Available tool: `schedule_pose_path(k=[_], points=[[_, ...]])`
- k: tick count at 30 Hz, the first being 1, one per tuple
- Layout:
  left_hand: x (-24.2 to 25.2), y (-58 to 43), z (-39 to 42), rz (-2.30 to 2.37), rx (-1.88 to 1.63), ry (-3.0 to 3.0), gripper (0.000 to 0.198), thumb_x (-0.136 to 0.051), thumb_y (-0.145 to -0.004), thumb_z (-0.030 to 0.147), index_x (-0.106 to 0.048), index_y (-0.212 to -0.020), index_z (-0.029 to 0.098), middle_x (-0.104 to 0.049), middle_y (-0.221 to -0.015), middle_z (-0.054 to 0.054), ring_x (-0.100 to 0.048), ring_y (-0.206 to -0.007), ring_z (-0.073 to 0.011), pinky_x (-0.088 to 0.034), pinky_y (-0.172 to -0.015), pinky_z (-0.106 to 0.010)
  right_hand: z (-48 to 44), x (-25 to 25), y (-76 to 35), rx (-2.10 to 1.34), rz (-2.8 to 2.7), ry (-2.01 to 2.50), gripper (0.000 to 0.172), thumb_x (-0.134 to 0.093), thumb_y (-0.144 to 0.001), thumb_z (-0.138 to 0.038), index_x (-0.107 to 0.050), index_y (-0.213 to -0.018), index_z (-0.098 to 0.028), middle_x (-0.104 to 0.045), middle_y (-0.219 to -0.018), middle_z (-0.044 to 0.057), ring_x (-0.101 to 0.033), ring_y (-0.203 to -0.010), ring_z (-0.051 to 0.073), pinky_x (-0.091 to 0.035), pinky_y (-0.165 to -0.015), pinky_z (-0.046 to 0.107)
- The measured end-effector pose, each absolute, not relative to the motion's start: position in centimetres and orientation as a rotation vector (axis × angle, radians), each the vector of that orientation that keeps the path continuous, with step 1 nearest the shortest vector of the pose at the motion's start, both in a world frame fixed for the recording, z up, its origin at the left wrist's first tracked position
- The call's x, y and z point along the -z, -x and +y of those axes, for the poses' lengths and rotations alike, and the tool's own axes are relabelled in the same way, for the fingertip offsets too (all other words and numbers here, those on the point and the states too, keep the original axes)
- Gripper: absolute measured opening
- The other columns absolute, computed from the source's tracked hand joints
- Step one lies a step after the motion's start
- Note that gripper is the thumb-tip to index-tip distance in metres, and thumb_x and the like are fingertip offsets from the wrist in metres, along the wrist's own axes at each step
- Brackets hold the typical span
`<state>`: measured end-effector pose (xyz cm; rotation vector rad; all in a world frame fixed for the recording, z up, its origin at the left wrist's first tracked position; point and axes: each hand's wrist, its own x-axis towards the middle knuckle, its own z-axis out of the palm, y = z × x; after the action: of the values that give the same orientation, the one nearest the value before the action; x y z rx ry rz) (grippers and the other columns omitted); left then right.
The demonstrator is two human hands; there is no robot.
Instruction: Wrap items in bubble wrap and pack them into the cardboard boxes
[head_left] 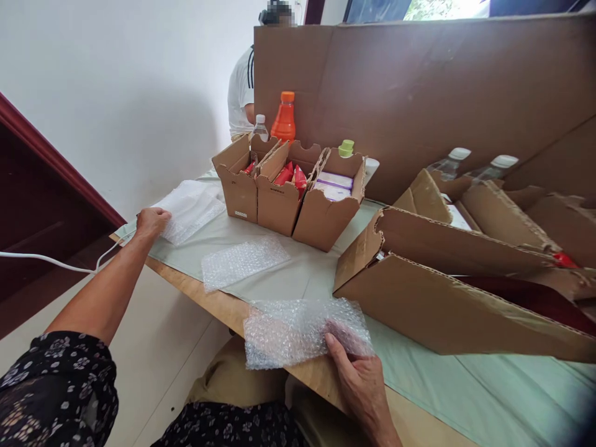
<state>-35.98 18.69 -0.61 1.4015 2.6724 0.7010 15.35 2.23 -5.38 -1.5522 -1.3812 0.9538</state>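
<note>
My right hand (361,375) grips a piece of bubble wrap (284,335) by its right end, thumb on top and fingers behind the clear plastic. This piece hangs over the front edge of the table. Further left, my left hand (153,223) has its fingers closed at the near left edge of a pile of bubble wrap (193,211). A single flat piece of bubble wrap (244,262) lies on the cloth between the two hands, touched by neither.
Three cardboard bins (279,202) hold red packets and white-and-purple packs. A long cardboard box (447,298) stands at right. Behind are an orange bottle (285,118) and a tall cardboard panel (419,93). A white cable (51,257) hangs at left. Beyond sits another person (241,93).
</note>
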Motion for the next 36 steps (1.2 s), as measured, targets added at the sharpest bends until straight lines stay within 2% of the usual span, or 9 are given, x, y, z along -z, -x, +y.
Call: schedule_pose_path(k=[4, 11, 15, 18, 25, 28, 32, 34, 36], points=[[-0.8, 34.9, 18.2, 2.730, -0.850, -1.164, 0.039, -0.067, -0.101, 0.039, -0.064, -0.132, 0.017, -0.065, -0.134, -0.010, -0.068, -0.115, -0.0277, -0.060, -0.096, -0.048, 2.2, 5.2, -15.3, -0.947, -1.367, 1.546, 0.046, -0.073, -0.081, -0.062, -0.086, -0.098, -0.021, -0.082, -0.102, 0.011, -0.080, -0.097, 0.033, -0.066, -0.087, 0.041], [-3.3, 33.5, 18.2, 2.724, -1.310, -1.026, 0.039, -0.068, -0.100, 0.041, -0.064, -0.131, 0.017, -0.066, -0.132, -0.010, -0.068, -0.113, -0.0278, -0.061, -0.095, -0.048, 2.4, 5.5, -15.6, -0.962, -1.382, 1.518, 0.045, -0.074, -0.081, -0.062, -0.086, -0.099, -0.022, -0.082, -0.103, 0.011, -0.079, -0.099, 0.033, -0.066, -0.090, 0.042], [-4.8, 32.0, 18.3, 2.595, -1.633, -1.042, 0.018, -0.060, -0.102, 0.019, -0.068, -0.112, 0.007, -0.072, -0.103, -0.004, -0.068, -0.094, -0.0173, -0.060, -0.086, -0.032, 2.2, 5.4, -15.4, -0.988, -1.370, 1.520, 0.044, -0.071, -0.083, -0.060, -0.085, -0.100, -0.022, -0.082, -0.103, 0.010, -0.079, -0.099, 0.032, -0.065, -0.092, 0.042], [-5.7, 29.6, 17.7, 2.440, -1.856, -1.095, 0.016, -0.053, -0.096, 0.007, -0.067, -0.103, 0.005, -0.066, -0.084, 0.001, -0.061, -0.078, -0.0099, -0.056, -0.076, -0.022, 2.1, 4.9, -15.1, -1.012, -1.372, 1.492, 0.042, -0.071, -0.083, -0.057, -0.085, -0.100, -0.022, -0.082, -0.104, 0.010, -0.079, -0.098, 0.031, -0.065, -0.091, 0.041], [-7.3, 22.2, 13.3, 1.917, -2.245, -1.423, 0.015, -0.057, -0.082, 0.025, -0.067, -0.088, 0.015, -0.066, -0.074, 0.002, -0.065, -0.067, -0.0125, -0.057, -0.068, -0.026, 1.7, 4.0, -15.5, -0.984, -1.241, 1.408, 0.034, -0.072, -0.085, -0.051, -0.085, -0.099, -0.023, -0.083, -0.104, 0.008, -0.078, -0.097, 0.028, -0.064, -0.091, 0.042], [-7.3, 18.8, 11.1, 1.825, -2.199, -1.584, 0.019, -0.061, -0.083, 0.035, -0.069, -0.088, 0.018, -0.070, -0.077, 0.002, -0.069, -0.072, -0.0155, -0.059, -0.073, -0.030, 0.7, 3.7, -16.6, -0.954, -1.195, 1.402, 0.032, -0.073, -0.086, -0.051, -0.085, -0.099, -0.025, -0.082, -0.106, 0.008, -0.078, -0.100, 0.028, -0.063, -0.094, 0.043], [-6.2, 14.3, 8.5, 1.658, -1.995, -1.794, 0.013, -0.062, -0.091, 0.035, -0.070, -0.095, 0.025, -0.076, -0.105, 0.001, -0.073, -0.101, -0.0207, -0.057, -0.096, -0.038, -1.4, 3.8, -19.1, -0.947, -1.147, 1.409, 0.031, -0.076, -0.086, -0.052, -0.086, -0.100, -0.025, -0.082, -0.107, 0.008, -0.078, -0.100, 0.029, -0.064, -0.093, 0.042], [-5.3, 12.2, 7.4, 1.547, -1.846, -1.953, 0.009, -0.060, -0.094, 0.030, -0.069, -0.096, 0.030, -0.075, -0.108, 0.001, -0.073, -0.103, -0.0211, -0.058, -0.096, -0.038, -2.6, 4.0, -20.7, -0.931, -1.117, 1.426, 0.031, -0.078, -0.085, -0.050, -0.085, -0.102, -0.025, -0.082, -0.108, 0.008, -0.077, -0.103, 0.030, -0.063, -0.095, 0.042], [-4.2, 10.2, 6.8, 1.433, -1.689, -2.141, 0.012, -0.059, -0.095, 0.024, -0.068, -0.096, 0.032, -0.074, -0.101, 0.001, -0.073, -0.095, -0.0206, -0.059, -0.088, -0.036, -3.5, 4.2, -22.3, -0.895, -1.084, 1.438, 0.031, -0.080, -0.084, -0.049, -0.085, -0.101, -0.024, -0.082, -0.105, 0.008, -0.077, -0.105, 0.031, -0.063, -0.097, 0.043]])
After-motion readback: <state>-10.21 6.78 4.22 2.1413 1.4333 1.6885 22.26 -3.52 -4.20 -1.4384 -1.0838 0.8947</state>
